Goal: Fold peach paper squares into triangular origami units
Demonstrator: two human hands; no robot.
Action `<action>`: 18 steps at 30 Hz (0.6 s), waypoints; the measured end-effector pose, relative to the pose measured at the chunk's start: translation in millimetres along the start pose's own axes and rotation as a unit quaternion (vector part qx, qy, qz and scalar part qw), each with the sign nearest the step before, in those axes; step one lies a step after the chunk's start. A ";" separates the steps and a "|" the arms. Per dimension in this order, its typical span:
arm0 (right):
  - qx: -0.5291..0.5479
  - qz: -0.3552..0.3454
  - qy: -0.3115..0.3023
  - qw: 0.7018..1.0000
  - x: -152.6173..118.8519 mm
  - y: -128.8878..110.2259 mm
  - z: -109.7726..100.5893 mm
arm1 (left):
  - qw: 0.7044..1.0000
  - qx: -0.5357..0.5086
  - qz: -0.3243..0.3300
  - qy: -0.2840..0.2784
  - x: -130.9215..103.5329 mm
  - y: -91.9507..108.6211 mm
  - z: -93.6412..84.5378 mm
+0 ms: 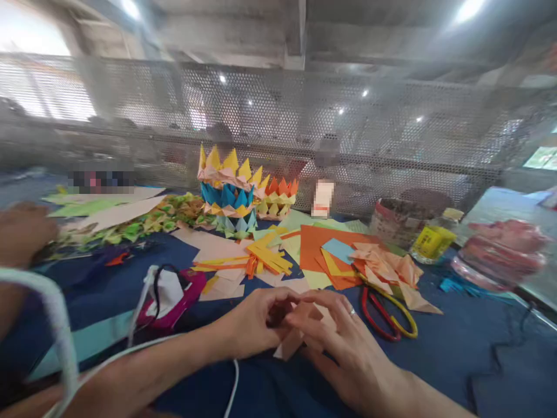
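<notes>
Both hands meet low over the dark blue cloth-covered table, working one small piece of pale pink folded paper. The left hand curls its fingers inward and pinches the paper from the left; the right hand, with a ring on one finger, bends its fingers over the same piece and presses it from the right, so the fingertips of both hands touch. The paper's lower corner pokes out beneath them, just above the cloth.

Just right of the right hand lie scissors with red and yellow loop handles. Behind these sits a loose heap of crumpled peach paper pieces on flat orange paper sheets, with a small light blue square on top. Straight beyond the hands is a bundle of narrow yellow and orange paper strips. To the left of the left hand lies a magenta and white object with a black cord; I cannot tell what it is.

Farther back stands a stacked tower of folded paper crowns in yellow, pink and blue, with a smaller orange and yellow paper crown touching its right side. A perforated metal mesh screen runs behind the table. At the far left edge another person's hand rests near the green paper scraps.
</notes>
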State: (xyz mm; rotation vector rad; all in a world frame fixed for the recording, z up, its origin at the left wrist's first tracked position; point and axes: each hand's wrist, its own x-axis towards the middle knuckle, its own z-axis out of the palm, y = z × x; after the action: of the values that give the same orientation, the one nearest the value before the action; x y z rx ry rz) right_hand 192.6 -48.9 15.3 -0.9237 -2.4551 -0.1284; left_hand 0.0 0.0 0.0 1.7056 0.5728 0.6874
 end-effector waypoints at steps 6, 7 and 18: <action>-0.016 -0.027 0.046 0.998 1.7 -1.6 -2.8 | 1.000 0.011 -0.024 0.001 -0.4 4.2 -1.9; -0.017 -0.030 0.056 0.998 2.3 -0.9 -3.4 | 1.000 0.013 -0.023 0.008 0.2 4.2 -2.8; -0.041 -0.030 0.075 0.996 3.8 4.0 -4.9 | 0.992 -0.072 -0.089 0.053 4.5 9.5 -10.1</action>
State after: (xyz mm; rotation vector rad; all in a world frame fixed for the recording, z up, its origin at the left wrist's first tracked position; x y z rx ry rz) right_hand 194.9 -44.9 21.1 -0.8423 -2.3527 -0.3096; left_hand -3.7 7.9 11.7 1.4705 0.7219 0.6778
